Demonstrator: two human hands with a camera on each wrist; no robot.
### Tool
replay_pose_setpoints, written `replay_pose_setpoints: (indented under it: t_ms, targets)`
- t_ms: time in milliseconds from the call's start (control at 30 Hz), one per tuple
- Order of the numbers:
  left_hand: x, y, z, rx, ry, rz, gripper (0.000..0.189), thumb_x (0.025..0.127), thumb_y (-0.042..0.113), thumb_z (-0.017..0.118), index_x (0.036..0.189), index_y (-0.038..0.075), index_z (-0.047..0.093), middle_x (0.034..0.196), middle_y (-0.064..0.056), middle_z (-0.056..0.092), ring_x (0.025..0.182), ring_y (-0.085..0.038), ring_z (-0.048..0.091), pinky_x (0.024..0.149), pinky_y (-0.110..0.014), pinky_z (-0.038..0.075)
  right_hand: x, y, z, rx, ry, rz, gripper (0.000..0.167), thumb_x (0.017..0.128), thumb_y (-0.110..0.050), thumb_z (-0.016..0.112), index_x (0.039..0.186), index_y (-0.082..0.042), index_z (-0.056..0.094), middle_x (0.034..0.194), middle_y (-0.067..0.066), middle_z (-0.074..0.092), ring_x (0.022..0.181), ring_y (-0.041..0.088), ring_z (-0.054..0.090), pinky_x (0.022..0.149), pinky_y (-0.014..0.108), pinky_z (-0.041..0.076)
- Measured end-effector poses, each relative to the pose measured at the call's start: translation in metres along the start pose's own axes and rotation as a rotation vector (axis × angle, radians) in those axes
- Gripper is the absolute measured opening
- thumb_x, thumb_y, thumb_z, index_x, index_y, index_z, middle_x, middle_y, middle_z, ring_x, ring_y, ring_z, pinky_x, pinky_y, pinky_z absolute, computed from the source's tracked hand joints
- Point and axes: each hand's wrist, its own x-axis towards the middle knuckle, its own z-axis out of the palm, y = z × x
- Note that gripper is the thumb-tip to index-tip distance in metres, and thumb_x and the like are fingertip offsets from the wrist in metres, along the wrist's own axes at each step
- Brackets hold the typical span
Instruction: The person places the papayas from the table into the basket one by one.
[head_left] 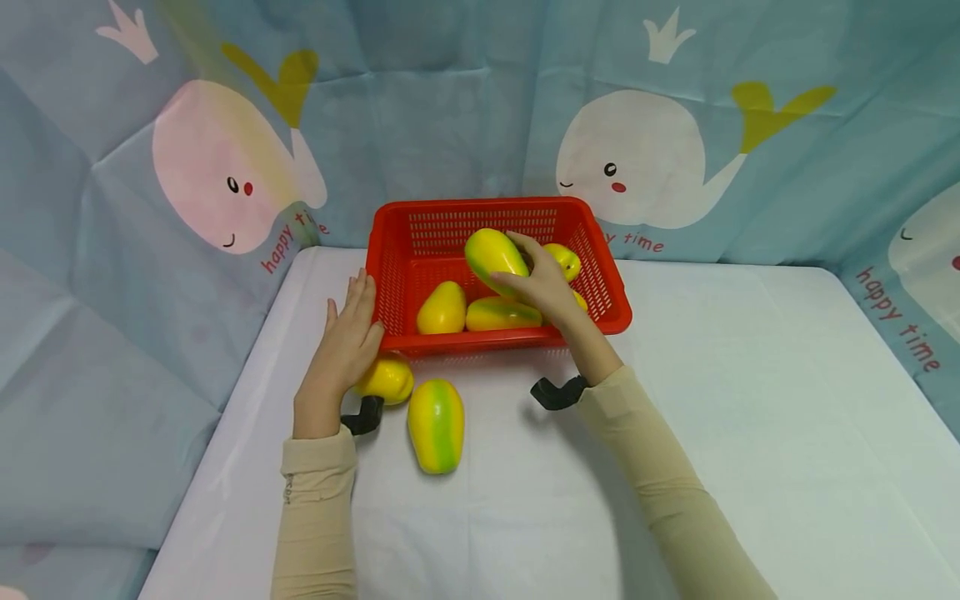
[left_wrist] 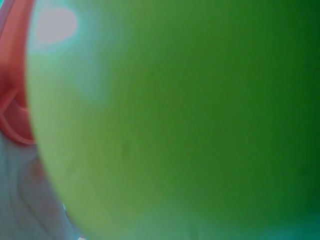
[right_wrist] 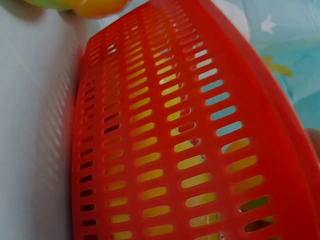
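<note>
My right hand (head_left: 542, 279) grips a yellow-green mango (head_left: 495, 260), fingers and thumb curled round it, inside the red basket (head_left: 393, 342). Beneath it lie a yellow pear-shaped fruit (head_left: 442, 308) and a long yellow-green fruit (head_left: 502, 314). Against the basket's left end my left hand (head_left: 347, 337) rests with straight fingers. A yellow fruit (head_left: 386, 379) sits beside the left wrist, partly hidden by the hand. Just right of that, a green-striped yellow mango (head_left: 437, 427) lies on the table. A blurred green surface (left_wrist: 175, 120) fills most of the left wrist view.
More yellow fruit (head_left: 562, 261) lies at the basket's right end. The basket's slotted side (right_wrist: 150, 150) fills the right wrist view. A white cloth (head_left: 750, 400) covers the table, and a blue whale-print curtain (head_left: 450, 117) hangs close behind the basket.
</note>
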Motion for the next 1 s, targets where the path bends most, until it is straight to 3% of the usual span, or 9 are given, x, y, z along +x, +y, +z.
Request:
replay_pose_setpoints:
  t_ms: [367,1000]
  targets:
    - [0.0013,-0.0013,-0.0009,0.013,-0.004,-0.010,0.063,0.095,0.017,0.033,0.150,0.001,0.008,0.158,-0.009,0.000,0.144,-0.026,-0.002,0.111,-0.054,-0.006,0.0065,-0.0002,0.0023,-0.076,-0.059,0.041,0.077,0.081,-0.031,0.073,0.145,-0.014,0.034,0.138,0.007,0.044,0.116,0.024,0.046,0.098,0.040,0.042]
    - [0.0017,-0.0012,0.0006,0.009,-0.009,-0.005,0.063,0.095,0.017,0.033,0.150,0.001,0.008,0.158,-0.009,0.000,0.144,-0.025,-0.003,0.111,-0.055,-0.006,0.0078,0.0037,0.0023,-0.133,-0.057,0.076,0.080,0.079,-0.025,0.074,0.146,-0.012,0.033,0.141,0.009,0.042,0.117,0.026,0.045,0.101,0.042,0.039]
